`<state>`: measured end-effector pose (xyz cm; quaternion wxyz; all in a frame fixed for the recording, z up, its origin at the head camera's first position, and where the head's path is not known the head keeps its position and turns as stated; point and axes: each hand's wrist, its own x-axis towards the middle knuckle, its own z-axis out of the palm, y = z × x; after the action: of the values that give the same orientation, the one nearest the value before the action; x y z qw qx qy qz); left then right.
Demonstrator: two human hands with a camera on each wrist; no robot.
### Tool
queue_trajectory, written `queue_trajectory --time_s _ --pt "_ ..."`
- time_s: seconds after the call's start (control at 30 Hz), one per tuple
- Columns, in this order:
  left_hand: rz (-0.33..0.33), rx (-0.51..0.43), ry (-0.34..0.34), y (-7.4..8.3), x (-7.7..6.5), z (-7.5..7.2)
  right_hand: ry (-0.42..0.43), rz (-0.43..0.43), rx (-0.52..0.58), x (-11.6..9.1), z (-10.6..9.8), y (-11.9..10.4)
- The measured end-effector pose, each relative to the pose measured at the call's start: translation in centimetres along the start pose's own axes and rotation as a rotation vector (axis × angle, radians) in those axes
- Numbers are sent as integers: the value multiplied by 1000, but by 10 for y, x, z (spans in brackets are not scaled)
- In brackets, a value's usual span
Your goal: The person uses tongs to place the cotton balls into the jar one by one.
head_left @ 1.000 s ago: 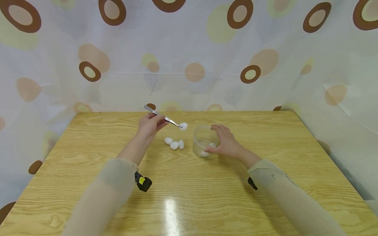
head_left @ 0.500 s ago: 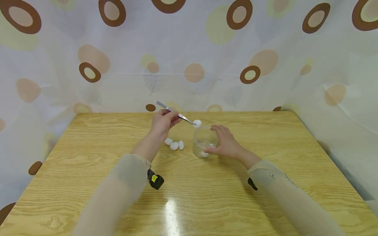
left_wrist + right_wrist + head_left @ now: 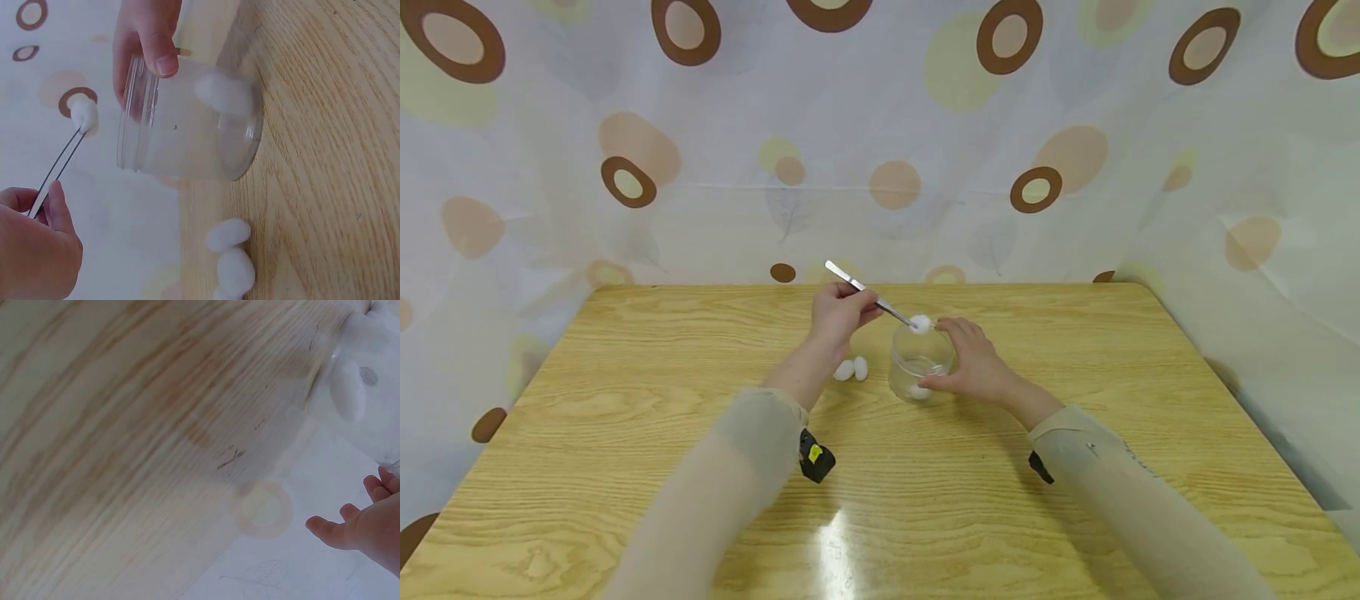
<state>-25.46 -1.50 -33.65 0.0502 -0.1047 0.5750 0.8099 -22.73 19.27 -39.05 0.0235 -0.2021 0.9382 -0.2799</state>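
My left hand [image 3: 838, 318] pinches a pair of metal tweezers [image 3: 842, 273] between thumb and fingers. Their tips grip a white cotton ball [image 3: 921, 324], which the left wrist view shows just outside the mouth line of a clear jar [image 3: 187, 131], apart from it. That jar stands upright and lidless on the table, and my right hand [image 3: 976, 365] holds it near the rim, thumb on the near side. Inside, at the bottom, lies another cotton ball [image 3: 224, 94]. Left of the jar rest loose cotton balls [image 3: 235, 272], partly hidden behind my left arm in the head view.
The wooden table [image 3: 1075, 350] reaches back to a patterned curtain [image 3: 850, 108] hanging behind and at the sides. A small black wrist camera [image 3: 817, 458] sits under the left sleeve.
My left hand has moved right with the tweezers and the cotton ball, from above the loose balls to over the jar's opening. The right hand and jar have stayed in place.
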Motion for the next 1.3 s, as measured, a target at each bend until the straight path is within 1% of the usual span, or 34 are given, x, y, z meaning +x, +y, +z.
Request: queue_trajectory --time_s 0.17,0.23,0.4,0.5,0.63,0.8,0.93,1.17,1.3 --pt "25 80 -10 -2 -1 1 3 -9 -10 2 2 2" --pt "49 104 -8 -2 -1 1 3 -11 -18 3 2 2" --pt "80 109 7 1 0 -6 -5 -4 -20 3 2 0" --pt "75 102 29 3 2 -15 -7 -3 -30 3 2 0" --pt "70 96 63 7 6 -31 -16 3 -40 3 1 -1" --pt "65 118 105 11 10 -52 -35 17 -33 3 0 -2" --pt "69 128 150 11 14 -67 -28 14 -34 4 -1 -2" --pt "71 194 212 6 18 -88 -20 11 -39 5 -1 0" --pt "89 260 238 2 17 -96 -21 9 -30 5 -1 -1"
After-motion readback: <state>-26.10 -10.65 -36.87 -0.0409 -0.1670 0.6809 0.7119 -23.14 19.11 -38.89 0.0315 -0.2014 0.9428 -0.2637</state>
